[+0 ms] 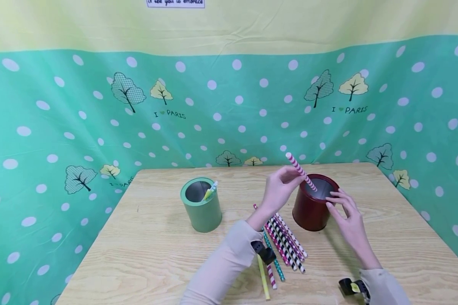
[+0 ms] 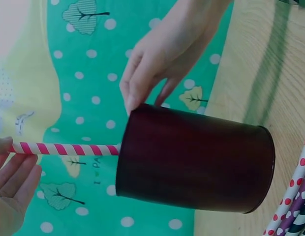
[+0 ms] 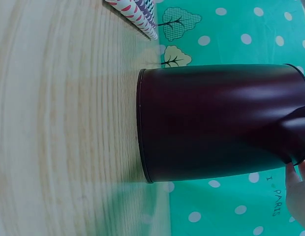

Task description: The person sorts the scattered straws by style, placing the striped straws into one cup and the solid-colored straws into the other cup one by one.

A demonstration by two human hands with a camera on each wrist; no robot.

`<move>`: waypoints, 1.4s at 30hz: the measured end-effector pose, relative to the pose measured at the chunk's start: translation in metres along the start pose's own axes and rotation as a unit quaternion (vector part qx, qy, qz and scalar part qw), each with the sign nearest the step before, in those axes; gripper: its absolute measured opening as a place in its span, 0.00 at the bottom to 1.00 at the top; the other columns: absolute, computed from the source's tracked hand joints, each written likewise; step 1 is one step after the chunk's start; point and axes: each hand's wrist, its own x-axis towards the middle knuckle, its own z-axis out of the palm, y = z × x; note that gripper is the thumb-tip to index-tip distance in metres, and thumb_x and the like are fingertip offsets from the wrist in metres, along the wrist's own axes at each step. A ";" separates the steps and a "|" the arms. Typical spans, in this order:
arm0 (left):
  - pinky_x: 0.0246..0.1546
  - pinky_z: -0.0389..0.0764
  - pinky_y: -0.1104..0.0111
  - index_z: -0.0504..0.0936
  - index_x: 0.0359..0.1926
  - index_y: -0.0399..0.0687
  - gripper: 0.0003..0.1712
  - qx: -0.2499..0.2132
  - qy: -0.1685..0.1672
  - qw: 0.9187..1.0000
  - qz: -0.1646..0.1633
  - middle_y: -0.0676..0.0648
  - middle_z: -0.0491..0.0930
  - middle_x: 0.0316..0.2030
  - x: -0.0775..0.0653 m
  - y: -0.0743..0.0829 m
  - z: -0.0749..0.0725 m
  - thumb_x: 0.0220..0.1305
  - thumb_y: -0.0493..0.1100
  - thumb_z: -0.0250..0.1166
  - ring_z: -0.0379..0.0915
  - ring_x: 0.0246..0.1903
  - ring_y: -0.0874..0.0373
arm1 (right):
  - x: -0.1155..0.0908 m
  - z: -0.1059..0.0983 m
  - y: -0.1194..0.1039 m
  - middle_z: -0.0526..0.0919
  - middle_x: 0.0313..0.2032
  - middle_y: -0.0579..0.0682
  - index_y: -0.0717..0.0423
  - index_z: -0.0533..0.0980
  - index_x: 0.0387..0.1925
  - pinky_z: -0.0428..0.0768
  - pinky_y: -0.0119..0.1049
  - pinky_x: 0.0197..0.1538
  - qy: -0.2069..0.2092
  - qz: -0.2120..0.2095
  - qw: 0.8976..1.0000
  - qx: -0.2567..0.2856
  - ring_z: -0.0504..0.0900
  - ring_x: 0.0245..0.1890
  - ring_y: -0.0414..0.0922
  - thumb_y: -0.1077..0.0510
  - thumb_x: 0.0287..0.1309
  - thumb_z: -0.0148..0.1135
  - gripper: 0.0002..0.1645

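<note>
A pink-and-white striped paper straw (image 1: 295, 163) is pinched in my left hand (image 1: 280, 189), its lower end inside the mouth of a dark red can (image 1: 311, 212). In the left wrist view, the left fingers (image 2: 19, 177) hold the straw (image 2: 64, 149) by its far end. My right hand (image 1: 349, 218) touches the can's rim, its fingers extended and lightly bent. The can (image 3: 216, 123) stands upright on the table. Beside it lies a loose bunch of patterned straws (image 1: 284, 241), striped and dotted, partly hidden by my left forearm.
A green can (image 1: 204, 216) stands on the left of the wooden table (image 1: 149, 254), with a few light straws (image 1: 210, 191) poking out. A yellow straw (image 1: 263, 277) lies near the front. Behind the table hangs a green dotted curtain (image 1: 198, 140).
</note>
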 end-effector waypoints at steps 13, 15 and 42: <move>0.35 0.74 0.81 0.80 0.42 0.42 0.13 0.071 -0.027 0.997 -0.014 0.46 0.82 0.38 0.009 -0.048 0.012 0.54 0.40 0.62 0.77 0.35 0.67 | 0.000 0.000 0.002 0.70 0.54 0.43 0.51 0.77 0.44 0.55 0.30 0.62 -0.001 -0.004 1.000 0.006 0.54 0.63 0.42 0.62 0.53 0.58 0.15; 0.36 0.74 0.80 0.80 0.43 0.40 0.13 0.071 -0.035 0.997 -0.010 0.45 0.81 0.38 0.009 -0.054 0.011 0.55 0.39 0.61 0.77 0.35 0.66 | 0.000 0.000 0.002 0.70 0.54 0.43 0.51 0.77 0.44 0.55 0.29 0.62 -0.001 -0.005 1.000 0.005 0.54 0.63 0.42 0.62 0.53 0.58 0.15; 0.38 0.73 0.77 0.78 0.45 0.43 0.14 0.146 -0.198 0.967 -0.062 0.50 0.79 0.42 -0.031 -0.079 -0.037 0.59 0.42 0.58 0.73 0.38 0.66 | 0.003 -0.003 -0.099 0.69 0.50 0.55 0.68 0.74 0.42 0.57 0.21 0.59 -0.018 0.026 0.999 -0.010 0.55 0.62 0.34 0.64 0.55 0.55 0.13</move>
